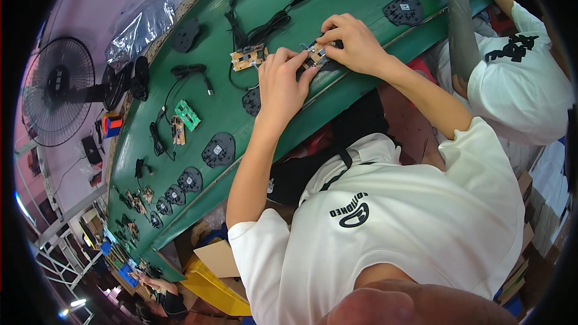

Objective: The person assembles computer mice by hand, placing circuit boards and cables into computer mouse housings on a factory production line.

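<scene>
Between my two hands, at the near edge of the green bench, is a small brown circuit board. It sits over a dark plastic base that my fingers mostly hide. My left hand is closed, thumb and fingers pressed at the board's left side. From the right, my right hand pinches the board's other side with bent fingers. Just left of my left hand lies another brown circuit board, with a bundled black USB cable behind it. A black moulded base shows partly beside my left wrist.
Along the green bench lie black bases, a green circuit board and more coiled cables. A fan stands beyond the far edge. A co-worker's gloved forearm reaches in at right. A yellow bin is below.
</scene>
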Demonstrator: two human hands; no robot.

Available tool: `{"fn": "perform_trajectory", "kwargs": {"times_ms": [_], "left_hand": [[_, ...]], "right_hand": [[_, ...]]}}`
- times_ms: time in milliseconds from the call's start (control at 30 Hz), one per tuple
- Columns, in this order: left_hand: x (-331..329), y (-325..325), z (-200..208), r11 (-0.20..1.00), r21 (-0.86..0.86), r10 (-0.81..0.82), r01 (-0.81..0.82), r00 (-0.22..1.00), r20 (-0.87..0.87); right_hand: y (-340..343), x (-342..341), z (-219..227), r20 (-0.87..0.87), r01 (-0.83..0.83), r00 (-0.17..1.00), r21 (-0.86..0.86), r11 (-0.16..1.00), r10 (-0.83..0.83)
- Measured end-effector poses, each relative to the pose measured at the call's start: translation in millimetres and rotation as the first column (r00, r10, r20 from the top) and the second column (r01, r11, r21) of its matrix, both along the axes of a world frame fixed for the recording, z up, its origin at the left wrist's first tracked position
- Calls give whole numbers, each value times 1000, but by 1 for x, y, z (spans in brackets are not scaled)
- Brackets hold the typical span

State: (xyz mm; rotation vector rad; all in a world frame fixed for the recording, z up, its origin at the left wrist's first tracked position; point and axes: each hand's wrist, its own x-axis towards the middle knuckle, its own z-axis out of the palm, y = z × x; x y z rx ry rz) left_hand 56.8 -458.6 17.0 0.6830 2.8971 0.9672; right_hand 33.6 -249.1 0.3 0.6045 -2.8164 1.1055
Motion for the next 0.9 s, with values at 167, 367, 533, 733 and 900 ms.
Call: {"fn": "perform_trajectory", "kwargs": {"times_ms": [167, 367, 533, 733, 900], "left_hand": [[2, -1, 0, 1000, -2, -7, 7, 1000, 3], [8, 1, 12, 1000, -8, -30, 29, 997, -66], [33, 9, 7, 992, 113, -27, 49, 981, -195], [24, 19, 10, 995, 85, -34, 51, 981, -190], [5, 47, 0, 993, 106, -24, 46, 980, -196]], "right_hand": [[-3, 1, 3, 19, 11, 1000, 52, 999, -11], [11, 4, 14, 46, -70, 997, 52, 996, 68], [38, 43, 26, 65, -139, 988, -49, 989, 142], [43, 40, 31, -79, -172, 982, -15, 985, 170], [58, 34, 33, -116, -71, 990, 75, 995, 79]]}}
